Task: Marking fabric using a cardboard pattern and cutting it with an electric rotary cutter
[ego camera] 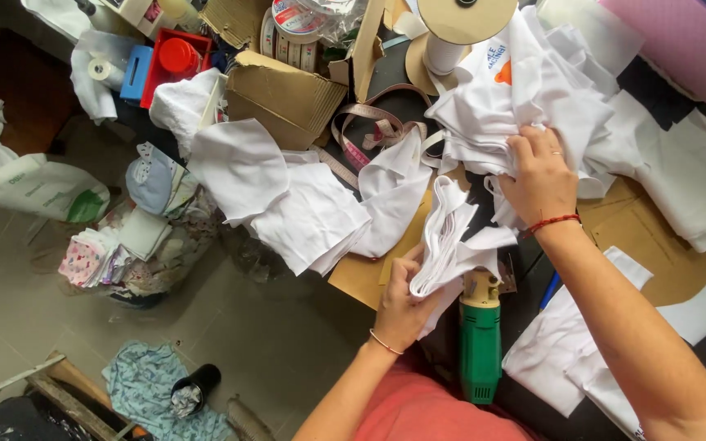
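1. Our left hand [402, 306] pinches shut on a folded bundle of white cut cloth pieces [451, 245], thumb on top, keeping the edges together.
2. Our right hand [539, 175] presses curled fingers into the heaped white fabric pile [525, 98]; grip probably closed, partly hidden.
3. Below the bundle lies a green-bodied electric cutter [480, 343].
4. A pink measuring tape [369, 135] trails near a brown cardboard box [283, 98].

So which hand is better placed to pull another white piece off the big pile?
Probably the right hand: it already rests on the white fabric pile with fingers dug in. The left hand is busy gripping a folded white bundle nearer the body.
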